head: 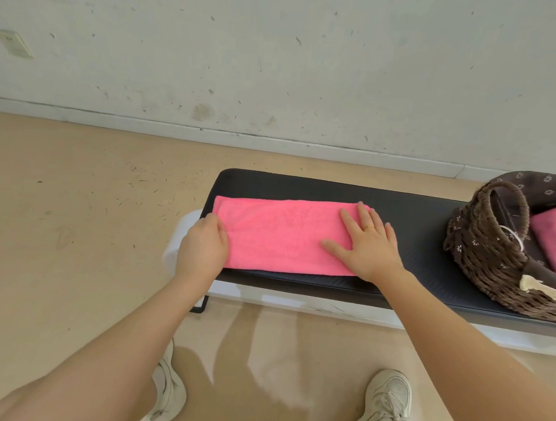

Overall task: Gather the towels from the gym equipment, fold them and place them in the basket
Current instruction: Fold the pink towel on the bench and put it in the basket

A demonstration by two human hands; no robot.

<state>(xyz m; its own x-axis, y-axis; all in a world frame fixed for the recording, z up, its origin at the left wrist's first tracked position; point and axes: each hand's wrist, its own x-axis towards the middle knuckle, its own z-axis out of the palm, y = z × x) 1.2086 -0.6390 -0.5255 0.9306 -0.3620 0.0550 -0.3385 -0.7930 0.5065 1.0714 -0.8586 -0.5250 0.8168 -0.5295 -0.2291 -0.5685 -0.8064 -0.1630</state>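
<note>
A pink towel (278,234), folded into a long strip, lies flat on the black padded gym bench (400,204). My left hand (203,244) grips the strip's left end, fingers curled around its edge. My right hand (370,243) presses flat on the right end with straight, spread fingers and a gold ring. A brown wicker basket (482,252) with a flowered dark lining stands on the bench at the right. Inside it lies another pink towel (555,237), partly cut off by the frame edge.
The bench has a white frame (297,301) below its pad and stands close to a scuffed pale wall (279,64). Beige floor (74,214) spreads to the left. My two light sneakers (385,402) stand just in front of the bench.
</note>
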